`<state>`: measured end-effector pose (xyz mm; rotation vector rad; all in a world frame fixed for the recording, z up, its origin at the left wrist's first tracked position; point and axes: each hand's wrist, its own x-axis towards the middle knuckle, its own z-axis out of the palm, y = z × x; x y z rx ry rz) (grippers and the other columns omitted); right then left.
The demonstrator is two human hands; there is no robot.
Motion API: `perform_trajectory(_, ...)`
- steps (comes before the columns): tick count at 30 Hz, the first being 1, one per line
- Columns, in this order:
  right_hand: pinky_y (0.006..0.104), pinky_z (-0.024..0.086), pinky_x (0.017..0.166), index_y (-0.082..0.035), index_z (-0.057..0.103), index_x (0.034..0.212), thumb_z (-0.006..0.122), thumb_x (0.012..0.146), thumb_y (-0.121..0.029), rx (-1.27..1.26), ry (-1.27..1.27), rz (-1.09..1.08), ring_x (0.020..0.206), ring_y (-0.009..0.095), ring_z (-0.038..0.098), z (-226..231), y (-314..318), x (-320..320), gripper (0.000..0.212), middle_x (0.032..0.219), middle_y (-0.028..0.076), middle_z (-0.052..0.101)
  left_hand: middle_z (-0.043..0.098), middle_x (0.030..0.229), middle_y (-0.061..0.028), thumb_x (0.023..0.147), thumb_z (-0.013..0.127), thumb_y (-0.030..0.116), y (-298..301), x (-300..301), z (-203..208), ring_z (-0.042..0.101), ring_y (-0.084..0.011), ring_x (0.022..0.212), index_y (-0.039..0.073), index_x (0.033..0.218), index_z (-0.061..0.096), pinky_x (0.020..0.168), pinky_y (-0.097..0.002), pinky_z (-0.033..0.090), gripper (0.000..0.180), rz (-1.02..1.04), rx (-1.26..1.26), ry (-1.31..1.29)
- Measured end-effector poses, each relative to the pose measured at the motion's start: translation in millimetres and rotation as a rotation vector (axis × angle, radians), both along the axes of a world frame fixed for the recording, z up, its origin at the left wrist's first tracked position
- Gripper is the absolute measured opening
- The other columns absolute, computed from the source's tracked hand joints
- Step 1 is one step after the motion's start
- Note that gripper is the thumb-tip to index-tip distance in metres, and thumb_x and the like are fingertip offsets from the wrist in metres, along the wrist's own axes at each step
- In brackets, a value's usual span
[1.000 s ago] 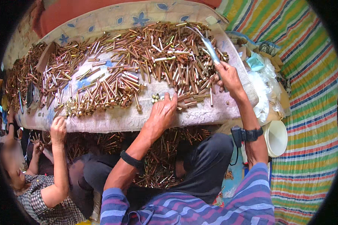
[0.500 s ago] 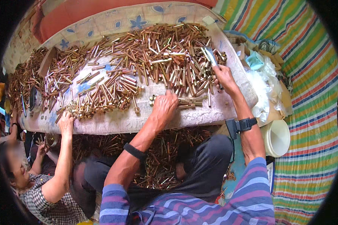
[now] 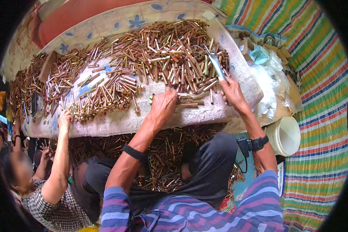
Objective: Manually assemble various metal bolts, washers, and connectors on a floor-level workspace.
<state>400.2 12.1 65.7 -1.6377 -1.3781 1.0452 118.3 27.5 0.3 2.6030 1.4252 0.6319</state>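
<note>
Low table [image 3: 116,125] covered with a pale flowered cloth runs across the upper half of the view, and loose brass and copper tubes [image 3: 158,58] lie heaped over most of it. More tubes lie on the floor [image 3: 166,150] beneath the near edge.

At far left, a second person in a checked shirt [image 3: 60,214] reaches up; that person's hand [image 3: 65,118] rests on the table edge beside a cluster of upright tubes [image 3: 100,102].

Left hand [image 3: 163,106]: palm down on the cloth near the table's front edge, fingers curled loosely over a small row of tubes [image 3: 189,99] lying flat. The fingertips press on these tubes; whether any is gripped cannot be told. A black band [image 3: 134,152] circles the forearm.

Right hand [image 3: 232,92]: closed around the handle of a slim metal tool [image 3: 215,63], which angles up and away over the heap, its tip among the tubes. A black wrist strap [image 3: 258,144] sits on this forearm.

Right of the table lie clear plastic bags [image 3: 266,87], a white bucket [image 3: 284,135] and a striped mat [image 3: 321,116].
</note>
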Motion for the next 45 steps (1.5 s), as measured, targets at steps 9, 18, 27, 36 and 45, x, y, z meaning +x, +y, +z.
perform_trajectory(9, 0.0257, 0.04, 0.042, -0.002, 0.058, 0.115, 0.051, 0.103, -0.033, 0.038, 0.017, -0.024, 0.048, 0.007, 0.048, -13, -31, 7, 0.035, 0.061, -0.003, 0.048, 0.059, 0.086, -0.0254, 0.085, 0.063, 0.013, 1, -1, -3, 0.064, -0.0455, 0.077, -0.002, 0.09, 0.056, 0.065, -0.0525, 0.051, 0.017, 0.025, -0.065, -0.027)
perform_trajectory(18, 0.0255, 0.04, 0.04, -0.006, 0.056, 0.133, 0.052, 0.103, -0.035, 0.082, -0.037, -0.02, 0.046, 0.007, 0.048, -15, -59, 10, 0.042, 0.06, -0.003, 0.05, 0.061, 0.091, -0.0245, 0.086, 0.073, 0.024, -3, 4, 15, 0.064, -0.0444, 0.078, 0.0, 0.099, 0.062, 0.067, -0.0515, 0.05, 0.029, 0.06, -0.107, -0.051)
perform_trajectory(27, 0.0236, 0.039, 0.037, -0.009, 0.058, 0.131, 0.056, 0.101, -0.04, 0.002, 0.079, -0.109, 0.044, 0.005, 0.045, -13, -74, 18, 0.042, 0.062, -0.003, 0.051, 0.061, 0.092, -0.0222, 0.083, 0.068, 0.012, 6, -6, 27, 0.063, -0.0422, 0.086, 0.001, 0.106, 0.063, 0.073, -0.0498, 0.05, 0.026, 0.072, -0.09, -0.075)
perform_trajectory(36, 0.0218, 0.037, 0.038, -0.003, 0.059, 0.128, 0.062, 0.099, -0.034, 0.234, -0.019, -0.231, 0.045, 0.003, 0.046, 19, -66, 35, 0.043, 0.064, -0.003, 0.054, 0.067, 0.089, -0.0226, 0.084, 0.063, 0.01, 22, -25, 43, 0.066, -0.037, 0.082, 0.005, 0.122, 0.066, 0.077, -0.0438, 0.052, 0.039, 0.113, -0.119, -0.258)
perform_trajectory(45, 0.022, 0.035, 0.04, 0.0, 0.064, 0.12, 0.066, 0.097, -0.034, 0.279, -0.124, -0.322, 0.046, 0.003, 0.046, 37, -55, 80, 0.041, 0.065, 0.0, 0.058, 0.064, 0.064, -0.0158, 0.082, 0.06, 0.011, 31, -35, 53, 0.064, -0.0203, 0.052, -0.007, 0.101, 0.068, 0.057, -0.0365, 0.052, 0.028, 0.262, -0.434, -0.567)
